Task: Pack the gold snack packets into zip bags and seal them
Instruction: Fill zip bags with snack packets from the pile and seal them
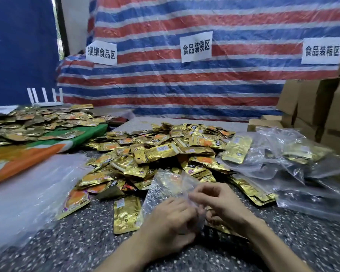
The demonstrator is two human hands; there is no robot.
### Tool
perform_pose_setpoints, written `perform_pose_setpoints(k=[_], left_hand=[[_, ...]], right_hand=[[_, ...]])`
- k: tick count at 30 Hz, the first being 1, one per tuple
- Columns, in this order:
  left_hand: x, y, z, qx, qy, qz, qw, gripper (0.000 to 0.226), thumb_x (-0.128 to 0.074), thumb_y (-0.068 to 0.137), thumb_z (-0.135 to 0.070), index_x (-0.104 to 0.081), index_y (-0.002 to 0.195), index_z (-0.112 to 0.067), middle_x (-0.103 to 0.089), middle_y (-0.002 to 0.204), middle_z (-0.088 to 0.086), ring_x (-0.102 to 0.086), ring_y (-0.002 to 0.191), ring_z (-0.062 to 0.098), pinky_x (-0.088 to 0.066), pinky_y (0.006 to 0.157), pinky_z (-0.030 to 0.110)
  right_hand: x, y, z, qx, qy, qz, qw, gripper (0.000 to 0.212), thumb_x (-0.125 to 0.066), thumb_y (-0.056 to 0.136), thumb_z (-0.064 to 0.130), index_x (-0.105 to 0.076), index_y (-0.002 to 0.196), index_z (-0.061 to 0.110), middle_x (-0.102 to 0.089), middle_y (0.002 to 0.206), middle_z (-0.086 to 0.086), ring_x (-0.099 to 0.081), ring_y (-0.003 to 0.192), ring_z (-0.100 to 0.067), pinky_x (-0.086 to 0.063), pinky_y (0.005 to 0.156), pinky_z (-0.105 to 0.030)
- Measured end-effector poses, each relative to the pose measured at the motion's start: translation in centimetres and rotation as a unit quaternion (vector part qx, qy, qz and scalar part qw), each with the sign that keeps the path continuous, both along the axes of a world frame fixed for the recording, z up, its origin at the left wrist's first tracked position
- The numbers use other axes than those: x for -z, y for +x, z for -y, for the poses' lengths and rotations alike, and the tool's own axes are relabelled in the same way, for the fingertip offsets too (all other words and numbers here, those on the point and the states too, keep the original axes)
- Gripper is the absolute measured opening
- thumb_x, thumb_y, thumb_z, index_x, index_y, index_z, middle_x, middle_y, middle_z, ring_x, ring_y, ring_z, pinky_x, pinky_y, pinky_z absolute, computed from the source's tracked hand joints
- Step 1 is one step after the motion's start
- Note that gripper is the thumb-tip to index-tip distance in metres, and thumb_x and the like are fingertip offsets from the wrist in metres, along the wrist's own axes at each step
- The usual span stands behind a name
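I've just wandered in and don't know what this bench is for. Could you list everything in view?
gold snack packets: many, gold with orange, heaped mid-table
second packet heap: many, gold, on the cloth at left
cloth: one, green, orange and white, left
zip bag: one, clear, held before the heap
plastic stack: one, milky clear, near left
filled bags: several, clear with gold packets inside, right
cardboard boxes: several, brown, far right
paper signs: three, white with black writing, on the tarp
tarp: one, red, white and blue stripes, behind
antenna device: one, white, back left
table: one, dark speckled
left hand: fingers grip the zip bag
right hand: fingers pinch the zip bag
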State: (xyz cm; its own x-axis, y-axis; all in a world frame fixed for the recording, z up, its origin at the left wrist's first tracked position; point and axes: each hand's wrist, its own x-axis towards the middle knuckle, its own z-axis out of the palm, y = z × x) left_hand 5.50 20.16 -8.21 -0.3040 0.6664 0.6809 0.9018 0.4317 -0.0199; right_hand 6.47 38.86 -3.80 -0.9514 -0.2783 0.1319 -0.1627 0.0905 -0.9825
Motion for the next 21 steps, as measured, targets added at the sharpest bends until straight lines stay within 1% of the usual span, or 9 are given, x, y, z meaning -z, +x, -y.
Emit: perform_pose_setpoints(k=[3,6,8,10,12,14,16,18,21], left_hand=[[-0.2,0.3,0.1,0.016,0.03,0.151,0.988,0.038,-0.062,0.088,-0.059,-0.063,0.089,-0.021,-0.066,0.094,-0.009,-0.061,0.09,0.008,-0.049,0.087,0.026],[-0.3,0.3,0.4,0.036,0.121,0.232,0.965,0.04,-0.05,0.096,-0.052,-0.06,0.079,-0.017,-0.062,0.08,-0.003,-0.058,0.074,0.016,-0.049,0.07,0.037],[-0.4,0.3,0.5,0.04,0.149,0.205,0.967,0.031,-0.051,0.098,-0.042,-0.06,0.078,-0.02,-0.062,0.077,-0.005,-0.057,0.072,0.013,-0.048,0.068,0.034],[-0.3,0.4,0.3,0.037,0.117,0.136,0.983,0.016,-0.06,0.097,-0.032,-0.063,0.082,-0.025,-0.064,0.079,-0.011,-0.056,0.074,0.005,-0.047,0.072,0.027],[-0.2,0.3,0.1,0.025,0.076,0.114,0.99,0.012,-0.067,0.093,-0.028,-0.063,0.082,-0.027,-0.063,0.079,-0.013,-0.055,0.074,0.002,-0.045,0.073,0.025],[-0.2,0.3,0.2,0.028,0.074,0.152,0.985,0.013,-0.068,0.091,-0.033,-0.06,0.081,-0.029,-0.061,0.077,-0.013,-0.055,0.074,0.001,-0.042,0.074,0.019],[-0.4,0.5,0.3,0.039,0.125,0.249,0.96,0.026,-0.063,0.09,-0.048,-0.062,0.078,-0.025,-0.063,0.073,-0.007,-0.057,0.067,0.008,-0.044,0.065,0.022],[-1.0,0.6,0.6,0.03,0.21,0.345,0.914,0.043,-0.055,0.086,-0.062,-0.066,0.072,-0.023,-0.062,0.065,-0.002,-0.055,0.057,0.011,-0.042,0.053,0.025],[-1.4,0.4,0.7,0.027,0.289,0.439,0.85,0.034,-0.058,0.09,-0.051,-0.064,0.068,-0.025,-0.059,0.06,-0.009,-0.051,0.052,0.001,-0.037,0.051,0.012]], right_hand=[[-0.1,0.0,-0.2,0.009,-0.017,0.009,1.0,0.009,-0.074,0.084,0.003,-0.071,0.076,0.005,-0.058,0.066,-0.011,-0.05,0.045,-0.01,-0.039,0.04,-0.016],[-0.3,0.3,0.0,-0.008,-0.024,0.012,1.0,0.014,-0.072,0.084,0.017,-0.071,0.075,0.006,-0.06,0.068,-0.011,-0.054,0.051,-0.013,-0.043,0.043,-0.019],[-0.3,0.4,0.5,-0.008,-0.009,0.035,0.999,0.031,-0.067,0.085,0.039,-0.07,0.073,0.011,-0.061,0.067,-0.007,-0.056,0.053,-0.014,-0.046,0.044,-0.022],[-0.2,0.3,0.8,-0.002,0.016,0.064,0.998,0.041,-0.064,0.084,0.051,-0.067,0.075,0.011,-0.06,0.066,-0.007,-0.055,0.051,-0.015,-0.046,0.042,-0.023],[0.0,0.2,0.8,-0.002,0.042,0.06,0.997,0.033,-0.069,0.086,0.039,-0.066,0.076,0.008,-0.057,0.067,-0.013,-0.053,0.048,-0.015,-0.047,0.042,-0.023],[0.0,0.3,0.4,-0.006,0.043,0.053,0.998,0.016,-0.071,0.089,0.016,-0.066,0.079,0.004,-0.057,0.068,-0.017,-0.053,0.048,-0.016,-0.047,0.042,-0.022],[-0.2,0.4,0.1,-0.02,0.035,0.046,0.998,0.008,-0.07,0.088,0.004,-0.068,0.079,0.003,-0.061,0.067,-0.012,-0.054,0.051,-0.014,-0.046,0.044,-0.02],[-0.3,0.4,0.2,-0.041,0.027,0.04,0.998,0.006,-0.071,0.086,0.006,-0.07,0.08,0.005,-0.065,0.07,-0.007,-0.057,0.057,-0.012,-0.046,0.047,-0.019],[-0.3,0.6,0.5,-0.07,0.033,0.031,0.997,0.008,-0.076,0.08,0.016,-0.072,0.079,0.01,-0.068,0.075,-0.009,-0.06,0.06,-0.01,-0.047,0.049,-0.017]])
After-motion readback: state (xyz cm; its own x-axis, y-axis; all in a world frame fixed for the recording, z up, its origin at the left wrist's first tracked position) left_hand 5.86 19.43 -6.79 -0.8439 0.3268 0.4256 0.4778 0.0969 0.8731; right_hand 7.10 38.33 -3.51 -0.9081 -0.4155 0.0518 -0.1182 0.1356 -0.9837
